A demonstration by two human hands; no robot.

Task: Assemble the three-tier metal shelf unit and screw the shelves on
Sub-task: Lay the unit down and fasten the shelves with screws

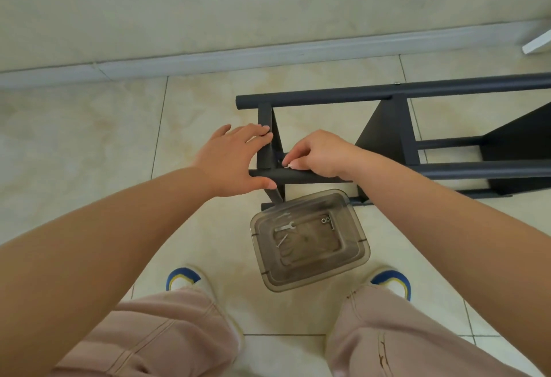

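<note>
The dark metal shelf unit (396, 126) lies on its side on the tiled floor, its round posts running off to the right. My left hand (235, 159) spans the end shelf, fingers on its upper edge and thumb on the near post (301, 176). My right hand (319, 153) pinches a small silver screw (286, 165) at the corner where that shelf meets the near post. Whether the screw sits in its hole is hidden by my fingers.
A clear smoky plastic box (354, 248) stands on the floor in front of my feet; it holds a small wrench (284, 226), a few screws and two washers (325, 220). The wall and grey skirting run along the back. My shoes flank the box.
</note>
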